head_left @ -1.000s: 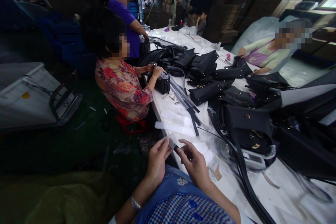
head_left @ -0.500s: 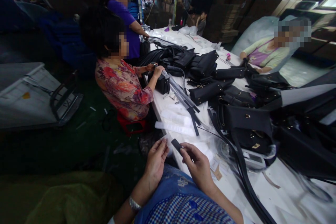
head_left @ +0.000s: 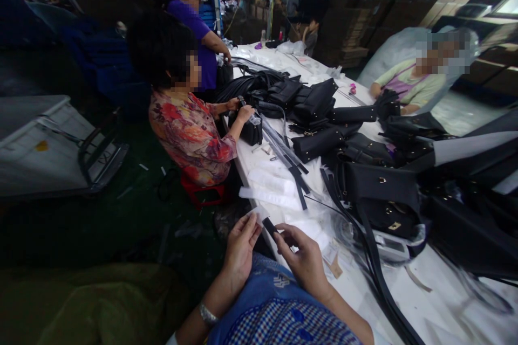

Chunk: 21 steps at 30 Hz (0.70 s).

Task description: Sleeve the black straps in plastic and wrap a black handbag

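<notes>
Near the table's front edge, my left hand (head_left: 242, 245) pinches a thin translucent strip (head_left: 256, 214) between thumb and fingers. Just to its right, my right hand (head_left: 301, 253) is closed on a short black strip (head_left: 269, 226), whose free end points up and left toward the translucent piece. The two strips are very close; whether they touch I cannot tell. Beyond my hands lie white sheets (head_left: 271, 194) and several long black straps (head_left: 297, 172). A black bag (head_left: 380, 188) with gold fittings lies to the right of my right hand.
Black bags (head_left: 315, 99) are heaped along the white table (head_left: 408, 294). A person in a floral shirt (head_left: 190, 135) sits at the left edge, a person in purple (head_left: 208, 48) beyond, another across at the right. A white cart (head_left: 44, 145) stands at the far left.
My right hand has shifted slightly left, bringing the black strip closer to the translucent one. The left hand has barely moved. The person across the table has moved some black pieces.
</notes>
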Motion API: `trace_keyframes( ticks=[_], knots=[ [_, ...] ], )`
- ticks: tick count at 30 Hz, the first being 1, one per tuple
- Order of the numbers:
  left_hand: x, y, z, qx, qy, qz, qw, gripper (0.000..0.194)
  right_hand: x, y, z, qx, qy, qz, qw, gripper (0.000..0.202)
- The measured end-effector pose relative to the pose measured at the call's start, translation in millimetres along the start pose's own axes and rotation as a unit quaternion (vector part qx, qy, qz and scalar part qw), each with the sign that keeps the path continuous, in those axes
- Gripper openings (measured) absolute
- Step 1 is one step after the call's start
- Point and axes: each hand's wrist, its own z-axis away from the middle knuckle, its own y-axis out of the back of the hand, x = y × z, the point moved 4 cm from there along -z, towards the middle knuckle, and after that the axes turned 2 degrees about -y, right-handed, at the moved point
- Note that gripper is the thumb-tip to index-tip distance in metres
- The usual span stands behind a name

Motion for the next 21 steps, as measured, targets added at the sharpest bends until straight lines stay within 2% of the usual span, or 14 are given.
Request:
trace_keyframes(
  ticks=[4,7,10,17,19,21],
  knots=[
    [3.4,-6.7,6.2,-0.047,-0.031,-0.05,0.997,0.026,-1.7,-1.3,-2.3,-0.006,0.002,-0.004,1.0,0.023],
    [6.6,-9.1,8.8,-0.051,-0.05,-0.067,0.995,0.031,-1.3,-1.1,-3.8,-0.011,-0.003,-0.004,1.0,0.023],
    [7.8,-10.5,10.5,-0.06,-0.057,-0.077,0.994,0.032,-0.5,-1.1,-4.4,-0.018,-0.006,-0.003,1.0,0.023],
    [-0.8,-17.2,17.9,-0.145,-0.031,-0.154,0.977,0.027,-3.2,-0.4,-11.2,-0.025,-0.017,-0.021,0.999,0.027],
    [3.9,-14.3,13.2,-0.141,-0.035,-0.167,0.975,0.028,-2.9,0.9,-12.4,-0.054,-0.018,-0.035,0.998,0.033],
    [15.7,-7.2,4.1,-0.103,-0.063,-0.155,0.981,0.03,-1.1,0.9,-10.9,-0.109,-0.013,-0.032,0.993,0.038]
  ],
)
